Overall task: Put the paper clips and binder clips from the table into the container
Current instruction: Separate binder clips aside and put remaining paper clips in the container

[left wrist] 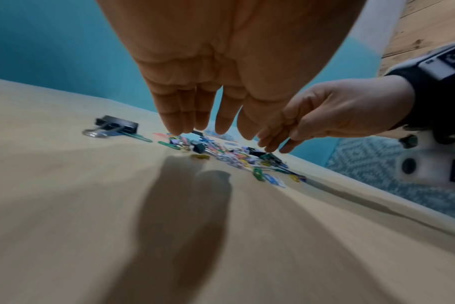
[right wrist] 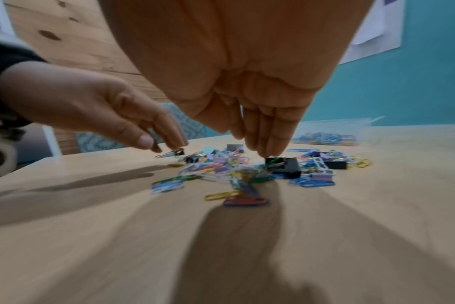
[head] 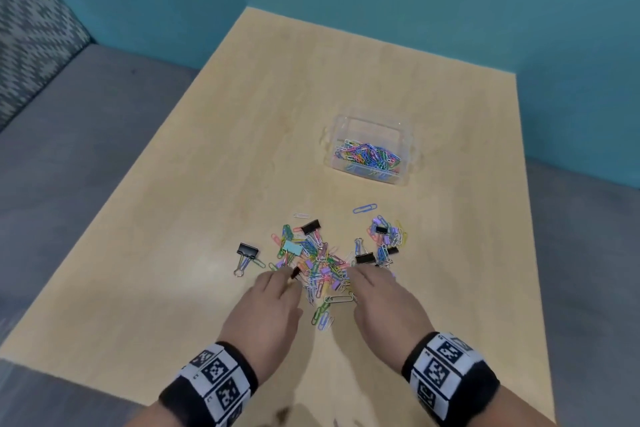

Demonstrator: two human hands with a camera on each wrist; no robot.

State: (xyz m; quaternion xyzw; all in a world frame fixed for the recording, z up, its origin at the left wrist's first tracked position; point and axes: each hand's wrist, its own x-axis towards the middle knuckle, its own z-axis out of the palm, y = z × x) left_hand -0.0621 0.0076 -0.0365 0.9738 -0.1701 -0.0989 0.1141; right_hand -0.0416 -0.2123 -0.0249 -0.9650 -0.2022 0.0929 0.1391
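A heap of coloured paper clips and binder clips (head: 318, 263) lies on the wooden table (head: 277, 114). My left hand (head: 287, 279) hovers over the heap's left edge with fingers straight (left wrist: 210, 127), tips at a small black binder clip (head: 295, 272) (right wrist: 179, 152). My right hand (head: 353, 274) reaches down with straight fingers (right wrist: 262, 148) onto a black binder clip (right wrist: 273, 160) (head: 365, 258). The clear plastic container (head: 367, 121) stands farther back on the right and holds several paper clips.
A larger black binder clip (head: 247, 251) (left wrist: 117, 123) lies apart on the left. A second cluster of clips (head: 388, 239) and a lone blue paper clip (head: 364, 208) lie toward the container. A teal wall runs behind the table; a patterned cushion (head: 31, 28) is at far left.
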